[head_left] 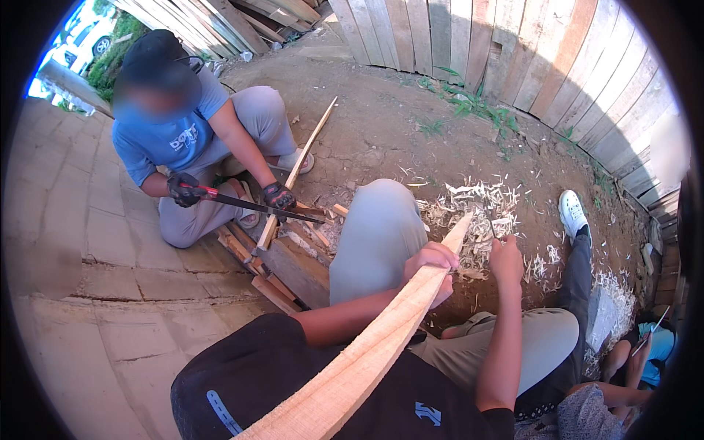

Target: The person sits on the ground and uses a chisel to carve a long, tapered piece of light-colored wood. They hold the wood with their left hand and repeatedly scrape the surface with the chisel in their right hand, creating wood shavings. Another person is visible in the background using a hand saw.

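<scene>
A long, pale wooden plank runs from the lower edge, across my chest, to a tapered end over the ground. My left hand is closed around it near that narrow end. To its right, my right hand is closed in a fist on a knife, whose narrow dark blade points up beside the plank's tip. The handle is hidden inside my fingers. Whether the blade touches the wood I cannot tell. Curled wood shavings lie heaped on the dirt beneath both hands.
At the left, a crouching co-worker in dark gloves holds a red-handled saw across a thin wooden strip. Wood offcuts lie between us. A plank fence stands behind. Other people sit close at the lower right, one leg in a white shoe.
</scene>
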{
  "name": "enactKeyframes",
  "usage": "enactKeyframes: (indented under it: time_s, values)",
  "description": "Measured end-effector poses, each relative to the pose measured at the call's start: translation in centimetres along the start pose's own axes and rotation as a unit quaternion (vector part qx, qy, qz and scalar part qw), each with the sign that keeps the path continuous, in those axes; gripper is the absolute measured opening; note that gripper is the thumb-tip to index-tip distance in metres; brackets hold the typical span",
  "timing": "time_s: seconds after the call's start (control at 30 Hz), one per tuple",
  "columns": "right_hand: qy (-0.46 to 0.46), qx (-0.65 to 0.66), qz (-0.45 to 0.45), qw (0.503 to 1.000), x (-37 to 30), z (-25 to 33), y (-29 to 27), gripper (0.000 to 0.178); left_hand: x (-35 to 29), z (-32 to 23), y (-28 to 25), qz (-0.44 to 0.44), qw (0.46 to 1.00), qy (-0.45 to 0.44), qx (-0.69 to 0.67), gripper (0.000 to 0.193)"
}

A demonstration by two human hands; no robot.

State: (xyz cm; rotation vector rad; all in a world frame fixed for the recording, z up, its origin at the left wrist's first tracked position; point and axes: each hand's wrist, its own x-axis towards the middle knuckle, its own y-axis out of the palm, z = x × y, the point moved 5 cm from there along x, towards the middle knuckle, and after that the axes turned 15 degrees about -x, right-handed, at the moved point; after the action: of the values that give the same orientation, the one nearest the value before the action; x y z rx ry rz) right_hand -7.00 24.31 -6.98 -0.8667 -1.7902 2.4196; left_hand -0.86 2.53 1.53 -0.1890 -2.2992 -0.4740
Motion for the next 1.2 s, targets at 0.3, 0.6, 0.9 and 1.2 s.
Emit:
enactKeyframes:
  time_s: [0.3, 0.6, 0.9, 1.2]
  values:
    - [-0.001, -0.064, 0.019, 0.998, -1.0, -3.0, 0.5, 0.04, 1.7, 0.5, 1.4, -0.041, 0.997, -0.043, 0.054, 0.041]
    - [0.003, -0.062, 0.076, 0.995, 0.2, -4.2, 2.8, 0.033, 7.8, 3.8, -0.1, -0.129, 0.974, -0.166, 0.082, 0.043]
    - [-0.071, -0.204, 0.035, 0.976, 2.2, -2.9, -0.6, 0.028, 21.4, 14.3, -1.5, -0.032, 0.959, -0.268, 0.082, 0.021]
    - [-0.277, -0.319, -0.038, 0.906, 6.9, 2.2, -14.6, 0.02, 26.2, 22.3, 1.7, 0.099, 0.958, -0.267, -0.016, 0.066]
